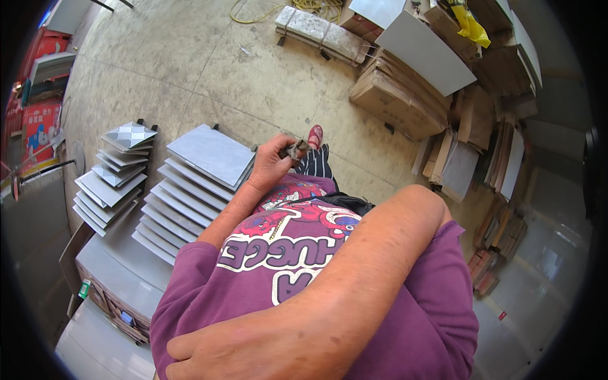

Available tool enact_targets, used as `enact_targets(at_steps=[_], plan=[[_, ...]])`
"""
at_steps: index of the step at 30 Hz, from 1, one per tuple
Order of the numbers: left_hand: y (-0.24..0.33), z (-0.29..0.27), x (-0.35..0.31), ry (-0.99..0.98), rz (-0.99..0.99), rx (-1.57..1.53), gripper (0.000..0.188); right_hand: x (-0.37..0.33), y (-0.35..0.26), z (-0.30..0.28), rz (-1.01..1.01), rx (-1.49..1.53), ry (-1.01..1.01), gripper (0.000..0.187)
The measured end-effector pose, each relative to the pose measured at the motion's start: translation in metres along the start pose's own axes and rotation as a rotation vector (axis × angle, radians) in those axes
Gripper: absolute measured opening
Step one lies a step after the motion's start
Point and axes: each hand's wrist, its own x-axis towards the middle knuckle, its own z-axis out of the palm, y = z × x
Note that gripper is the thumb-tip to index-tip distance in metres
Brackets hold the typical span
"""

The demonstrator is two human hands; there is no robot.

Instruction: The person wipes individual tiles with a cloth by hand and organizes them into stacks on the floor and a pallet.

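Observation:
My left hand (272,163) is closed around a crumpled, dirty grey-brown rag (296,150), held low in front of me beside my striped trousers (313,164). Just left of that hand is a fanned-out rack of light grey tiles (209,152). My right forearm crosses over my purple printed shirt (253,304). At its end, my right hand (221,348) lies against the shirt's lower left, back of the hand facing up. Part of the fingers show there, but the bottom edge of the picture cuts off the rest, so their grip is hidden.
A second, smaller rack of tiles (114,180) stands farther left. Cardboard boxes (399,101) and leaning panels (424,54) are piled at the far right. A strapped pale bundle (320,35) lies on the concrete floor (253,82) near a coiled yellow hose (320,7).

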Motion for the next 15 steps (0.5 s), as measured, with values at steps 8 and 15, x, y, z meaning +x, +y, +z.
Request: enact_targets(at_steps=[8,15], plan=[[0.012,0.026,0.057,0.125,0.036,0.107,0.014,-0.016,-0.026,-0.062,-0.077,0.041,0.0,0.02],[0.025,0.058,0.088,0.167,0.064,0.154,0.015,-0.04,-0.042,-0.107,-0.089,0.099,-0.009,0.023]])
